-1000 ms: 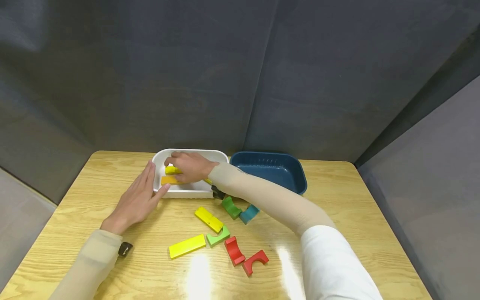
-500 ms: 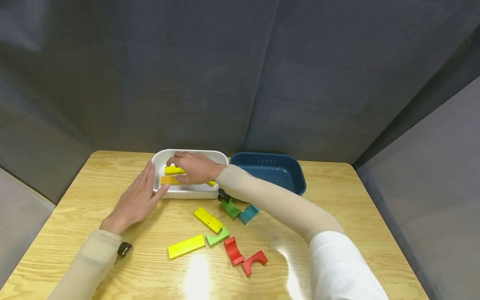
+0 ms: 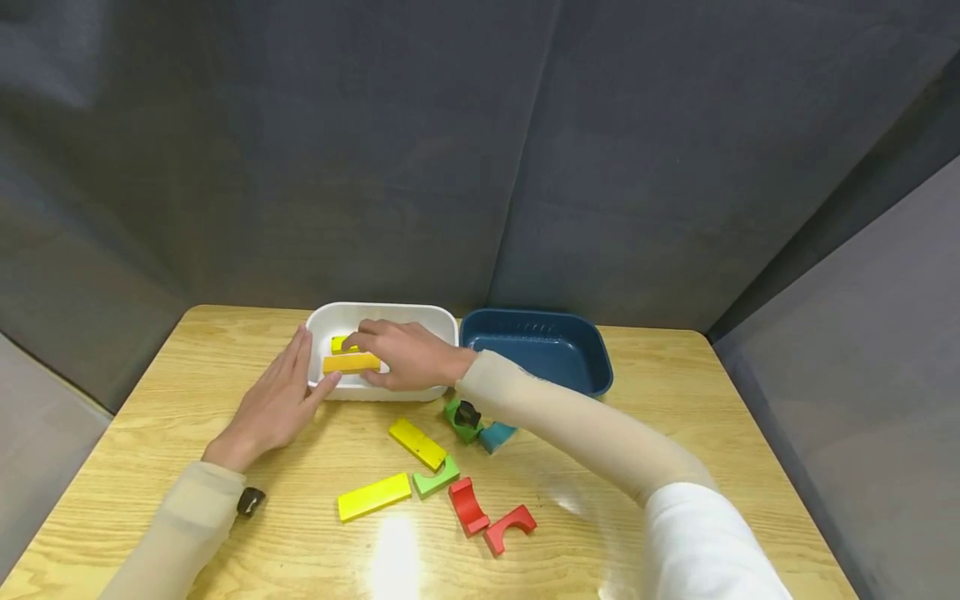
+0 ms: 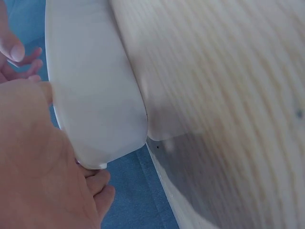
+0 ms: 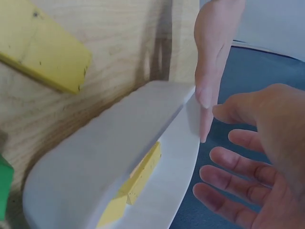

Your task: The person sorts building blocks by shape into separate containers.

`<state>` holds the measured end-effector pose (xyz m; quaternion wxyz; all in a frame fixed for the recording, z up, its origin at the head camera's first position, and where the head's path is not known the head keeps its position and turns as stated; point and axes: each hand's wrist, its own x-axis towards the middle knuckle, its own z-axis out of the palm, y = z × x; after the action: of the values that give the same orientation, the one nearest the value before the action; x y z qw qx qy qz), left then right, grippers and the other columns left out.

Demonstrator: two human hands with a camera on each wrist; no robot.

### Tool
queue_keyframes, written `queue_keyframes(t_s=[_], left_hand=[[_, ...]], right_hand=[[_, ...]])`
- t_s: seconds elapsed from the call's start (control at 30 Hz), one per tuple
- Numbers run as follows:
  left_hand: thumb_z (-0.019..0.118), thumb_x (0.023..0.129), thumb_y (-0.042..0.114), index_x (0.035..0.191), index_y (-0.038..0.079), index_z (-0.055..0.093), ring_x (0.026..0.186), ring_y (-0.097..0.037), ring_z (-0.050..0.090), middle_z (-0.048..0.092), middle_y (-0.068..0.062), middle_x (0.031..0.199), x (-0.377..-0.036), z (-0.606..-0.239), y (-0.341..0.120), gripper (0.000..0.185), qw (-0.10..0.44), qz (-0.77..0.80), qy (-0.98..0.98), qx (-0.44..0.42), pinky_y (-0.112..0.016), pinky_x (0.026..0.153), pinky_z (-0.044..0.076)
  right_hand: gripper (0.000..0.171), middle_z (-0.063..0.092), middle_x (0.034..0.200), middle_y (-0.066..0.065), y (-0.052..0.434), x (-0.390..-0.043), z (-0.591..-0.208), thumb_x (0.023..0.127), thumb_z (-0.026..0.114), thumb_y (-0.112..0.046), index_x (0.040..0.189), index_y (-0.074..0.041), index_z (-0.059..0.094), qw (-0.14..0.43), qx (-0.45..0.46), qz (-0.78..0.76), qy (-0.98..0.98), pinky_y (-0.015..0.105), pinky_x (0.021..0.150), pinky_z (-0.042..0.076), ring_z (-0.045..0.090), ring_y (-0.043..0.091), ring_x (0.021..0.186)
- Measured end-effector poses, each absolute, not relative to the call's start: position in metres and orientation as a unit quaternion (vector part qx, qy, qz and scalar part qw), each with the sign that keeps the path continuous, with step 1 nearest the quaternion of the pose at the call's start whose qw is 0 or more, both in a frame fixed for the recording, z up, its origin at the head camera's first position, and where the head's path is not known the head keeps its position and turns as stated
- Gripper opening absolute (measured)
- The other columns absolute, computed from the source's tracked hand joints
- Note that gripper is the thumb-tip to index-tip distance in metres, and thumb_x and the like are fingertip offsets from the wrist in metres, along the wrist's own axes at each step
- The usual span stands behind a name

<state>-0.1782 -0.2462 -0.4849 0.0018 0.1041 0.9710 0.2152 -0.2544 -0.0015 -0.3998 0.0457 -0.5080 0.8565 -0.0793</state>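
A white tray (image 3: pixel 345 310) stands at the back of the table, with yellow and orange-yellow blocks inside. My left hand (image 3: pixel 273 400) rests on its left end, fingers straight along the outer wall and thumb by the front rim. In the left wrist view that hand (image 4: pixel 43 157) touches the white wall (image 4: pixel 93 81). Above the tray is my right hand (image 3: pixel 408 354), fingers spread and slightly bent, holding nothing. An orange-yellow block (image 3: pixel 349 363) lies just left of its thumb, and a yellow block (image 3: pixel 343 344) behind it is partly covered by the fingers. The right wrist view shows the hand (image 5: pixel 248 176) apart from the blocks (image 5: pixel 143 174).
A dark blue tray (image 3: pixel 540 321) stands right beside the white one. In front lie two yellow blocks (image 3: pixel 375 497), a light green arch (image 3: pixel 437 479), two red arches (image 3: pixel 468 507), a green arch (image 3: pixel 454 417) and a teal arch (image 3: pixel 497 436). A dark curtain hangs behind.
My right hand has drawn back toward the right and front, away from the blocks in the white tray, uncovering more of the orange-yellow one. The left hand has stayed in place.
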Motion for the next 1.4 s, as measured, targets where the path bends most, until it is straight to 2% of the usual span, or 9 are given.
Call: queue_keyframes(t_s=[0.33,0.63,0.93,1.07,1.27,1.4], left_hand=[[0.038,0.112,0.063,0.169,-0.002,-0.005,0.163,-0.047,0.010,-0.011,-0.015,0.179,-0.179,-0.482,-0.246,0.097,-0.004,0.216,0.970,0.108,-0.068,0.127,0.020],[0.038,0.111,0.064,0.170,-0.001,-0.004,0.163,-0.047,0.011,-0.010,-0.015,0.179,-0.179,-0.482,-0.247,0.097,-0.007,0.220,0.970,0.105,-0.069,0.127,0.021],[0.037,0.111,0.064,0.170,-0.001,-0.005,0.163,-0.047,0.010,-0.011,-0.015,0.179,-0.179,-0.482,-0.247,0.097,-0.006,0.221,0.969,0.106,-0.068,0.128,0.020],[0.036,0.112,0.063,0.169,-0.001,-0.005,0.163,-0.047,0.009,-0.013,-0.014,0.179,-0.180,-0.482,-0.248,0.096,-0.005,0.218,0.970,0.107,-0.067,0.128,0.019],[0.037,0.111,0.064,0.170,-0.001,-0.005,0.163,-0.047,0.010,-0.012,-0.015,0.179,-0.181,-0.481,-0.246,0.097,-0.006,0.222,0.969,0.106,-0.068,0.128,0.019],[0.037,0.111,0.064,0.170,-0.001,-0.004,0.163,-0.047,0.010,-0.009,-0.017,0.179,-0.180,-0.482,-0.246,0.097,-0.006,0.223,0.969,0.106,-0.068,0.128,0.019]], right_hand=[[0.053,0.062,0.148,0.004,0.014,-0.234,-0.394,0.103,0.074,-0.033,0.151,-0.016,0.061,0.039,-0.524,-0.069,0.848,0.031,0.105,0.057,0.062,0.018,0.127],[0.051,0.063,0.145,0.004,0.021,-0.229,-0.392,0.103,0.074,-0.031,0.149,-0.014,0.061,0.029,-0.530,-0.078,0.844,0.027,0.101,0.057,0.063,0.018,0.121],[0.051,0.062,0.148,0.003,0.029,-0.215,-0.389,0.103,0.075,-0.029,0.150,-0.016,0.061,0.033,-0.530,-0.099,0.842,0.029,0.103,0.057,0.062,0.018,0.127],[0.050,0.063,0.144,0.003,0.032,-0.206,-0.387,0.102,0.075,-0.027,0.149,-0.014,0.061,0.030,-0.547,-0.110,0.829,0.024,0.098,0.057,0.062,0.017,0.121],[0.050,0.065,0.138,0.002,0.036,-0.195,-0.386,0.102,0.076,-0.028,0.148,-0.014,0.062,0.012,-0.565,-0.112,0.817,0.023,0.098,0.057,0.062,0.015,0.116],[0.052,0.065,0.134,0.002,0.039,-0.188,-0.387,0.102,0.075,-0.028,0.150,-0.014,0.062,0.005,-0.572,-0.113,0.812,0.021,0.092,0.057,0.062,0.015,0.112]])
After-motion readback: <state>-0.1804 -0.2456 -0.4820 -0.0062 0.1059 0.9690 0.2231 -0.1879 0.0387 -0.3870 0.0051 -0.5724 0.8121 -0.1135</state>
